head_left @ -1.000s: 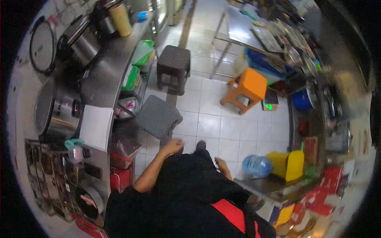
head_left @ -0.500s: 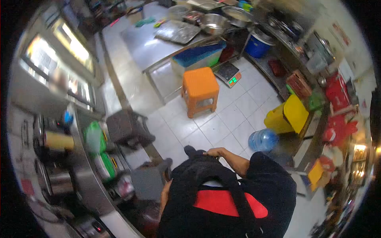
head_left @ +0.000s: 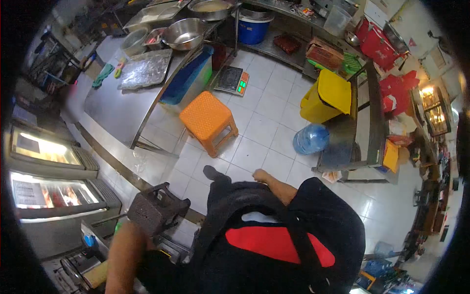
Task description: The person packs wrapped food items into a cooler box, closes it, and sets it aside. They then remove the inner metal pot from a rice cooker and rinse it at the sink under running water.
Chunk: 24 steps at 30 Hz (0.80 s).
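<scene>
My left hand [head_left: 131, 237] is raised at the lower left, beside the dark grey stool [head_left: 157, 208]; it is smeared by motion and its fingers are not readable. Close to my dark trouser leg [head_left: 220, 188], my right hand [head_left: 263, 177] reaches forward over the floor. Its fingers are too small and blurred to make out, and no object shows in it. A black apron with a red patch [head_left: 264, 245] covers my front. Ahead stands an orange plastic stool [head_left: 208, 117].
A steel table [head_left: 115, 105] carries bowls and a tray. A digital scale [head_left: 231, 80] sits on the tiled floor. To the right are a yellow bin [head_left: 329, 95], a large water bottle [head_left: 311, 139] and a wooden frame [head_left: 360, 122]. Lit glass-fronted units [head_left: 54, 191] stand left.
My view has turned, so the table and orange stool sit further left. My left hand has swung out from my side and up. My right hand has moved off my leg.
</scene>
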Each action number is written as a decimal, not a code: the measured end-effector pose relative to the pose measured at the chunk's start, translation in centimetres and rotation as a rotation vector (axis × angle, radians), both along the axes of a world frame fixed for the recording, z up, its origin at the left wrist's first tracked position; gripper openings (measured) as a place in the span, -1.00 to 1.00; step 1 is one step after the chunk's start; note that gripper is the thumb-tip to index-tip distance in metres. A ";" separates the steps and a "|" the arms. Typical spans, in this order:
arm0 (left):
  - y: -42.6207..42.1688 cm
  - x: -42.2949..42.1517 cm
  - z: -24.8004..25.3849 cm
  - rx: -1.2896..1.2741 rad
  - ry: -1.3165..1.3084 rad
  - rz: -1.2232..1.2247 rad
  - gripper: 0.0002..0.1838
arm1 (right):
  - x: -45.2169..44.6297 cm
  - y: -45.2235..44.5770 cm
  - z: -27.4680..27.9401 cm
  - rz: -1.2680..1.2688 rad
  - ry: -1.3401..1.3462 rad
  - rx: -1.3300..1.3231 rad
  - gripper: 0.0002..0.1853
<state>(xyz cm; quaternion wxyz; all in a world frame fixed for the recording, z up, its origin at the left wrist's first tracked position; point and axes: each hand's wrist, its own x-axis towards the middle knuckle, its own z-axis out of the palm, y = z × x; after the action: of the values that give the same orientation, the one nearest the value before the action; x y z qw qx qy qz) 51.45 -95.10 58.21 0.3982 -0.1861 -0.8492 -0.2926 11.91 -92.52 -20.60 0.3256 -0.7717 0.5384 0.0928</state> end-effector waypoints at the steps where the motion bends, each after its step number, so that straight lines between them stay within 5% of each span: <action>1: -0.8 -0.2 0.7 -0.021 -0.076 -0.146 -0.70 | -1.6 1.5 -1.8 -0.188 0.063 -0.001 -0.76; 3: -2.0 0.7 1.4 -0.015 -0.193 -0.314 -0.72 | -2.8 1.3 6.0 0.028 0.267 0.155 -0.63; 7: -2.6 4.5 1.6 0.027 -0.315 -0.357 -0.76 | -5.5 -1.9 12.3 -0.336 0.042 0.487 -0.65; 10: -1.9 6.5 1.0 -0.024 -0.358 -0.264 -0.78 | -5.5 -7.0 13.3 -0.387 0.001 0.609 -0.65; 12: 0.5 6.2 -1.2 0.038 -0.177 -0.070 -0.81 | -4.4 -11.5 12.7 -0.359 -0.018 0.643 -0.65; 18: 3.8 4.3 -1.2 0.168 -0.198 0.298 -0.81 | 5.2 -29.1 12.3 -0.386 -0.135 0.667 -0.61; 22: 6.8 0.1 0.1 0.299 -0.215 0.632 -0.81 | 11.2 -41.0 9.8 0.048 -0.242 0.675 -0.67; 24: 8.1 -2.9 0.8 0.358 -0.236 0.762 -0.80 | 17.0 -40.5 15.7 -0.112 -0.190 0.607 -0.69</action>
<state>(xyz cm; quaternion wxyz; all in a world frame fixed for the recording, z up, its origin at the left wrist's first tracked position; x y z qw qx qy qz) 48.51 -86.96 59.03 0.4039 0.2473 -0.8329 -0.2864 28.87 -133.00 -4.86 0.5943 -0.6138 0.4948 0.1588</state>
